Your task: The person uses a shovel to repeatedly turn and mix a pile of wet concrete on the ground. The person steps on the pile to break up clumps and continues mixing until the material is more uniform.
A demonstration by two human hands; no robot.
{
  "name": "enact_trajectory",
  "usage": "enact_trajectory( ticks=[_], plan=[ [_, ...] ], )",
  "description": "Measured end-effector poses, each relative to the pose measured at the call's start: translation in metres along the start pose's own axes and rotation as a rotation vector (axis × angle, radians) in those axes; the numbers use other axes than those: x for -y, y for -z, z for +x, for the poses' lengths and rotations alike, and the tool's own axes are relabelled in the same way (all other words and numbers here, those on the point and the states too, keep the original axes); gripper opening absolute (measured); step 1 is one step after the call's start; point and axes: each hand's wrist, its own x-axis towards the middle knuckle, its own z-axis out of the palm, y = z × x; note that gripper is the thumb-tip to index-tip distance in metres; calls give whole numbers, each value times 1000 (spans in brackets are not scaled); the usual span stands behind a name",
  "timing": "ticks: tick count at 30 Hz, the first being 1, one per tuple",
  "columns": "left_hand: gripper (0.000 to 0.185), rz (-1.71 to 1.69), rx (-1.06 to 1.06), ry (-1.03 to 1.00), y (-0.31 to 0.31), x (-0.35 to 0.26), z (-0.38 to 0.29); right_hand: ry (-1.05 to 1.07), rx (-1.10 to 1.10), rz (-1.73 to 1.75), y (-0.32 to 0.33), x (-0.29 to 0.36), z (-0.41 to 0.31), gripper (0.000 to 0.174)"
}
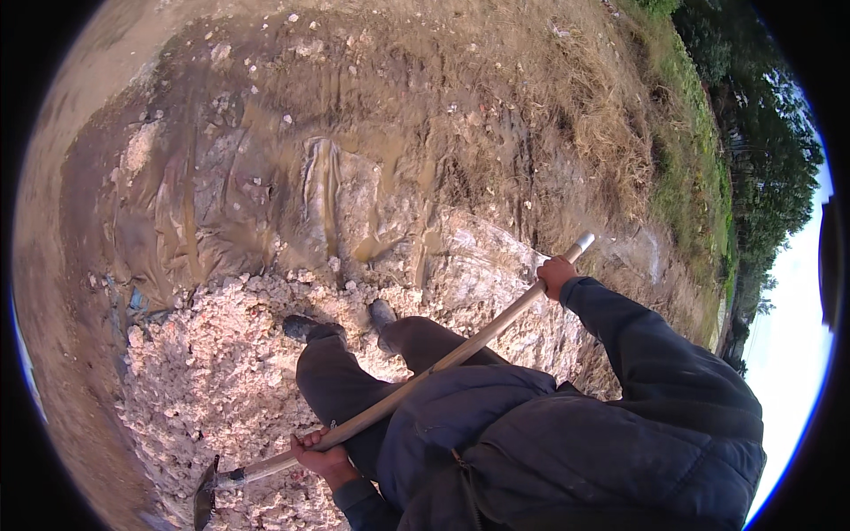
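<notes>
A long wooden handle (425,378) crosses in front of my body, from lower left to upper right. Low on it, my left hand (322,455) is closed around the wood near the dark metal head (207,494) of the tool. That head sits crosswise to the handle, like a hoe's blade, close over a heap of pale, lumpy, crumbly material (219,378); whether it touches the heap I cannot tell. My right hand (556,273) grips the handle's upper part, just below a silvery end cap (584,241). Both dark boots (382,317) stand on or against the heap.
Ahead lies a muddy, wrinkled sheet (332,192) with brown puddles and pale crumbs. Dry straw (597,113) covers the ground at upper right, beside green grass (697,139) and dark trees (764,166). Bare brown soil (73,345) runs along the left.
</notes>
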Motion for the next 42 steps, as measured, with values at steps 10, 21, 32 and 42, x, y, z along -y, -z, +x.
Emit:
enact_trajectory(
  ticks=[10,21,32,42],
  plan=[
    [35,170,-117,106,-16,4,45,-72,140,-13,11,36,-22,9],
    [39,96,-109,140,-51,-85,101,-28,100,-8,102,150,34,11],
    [39,88,-92,143,-57,-173,159,56,-9,33,195,256,69,13],
    [42,42,-78,124,-77,-206,175,116,-70,-6,279,305,95,13]
  ],
)
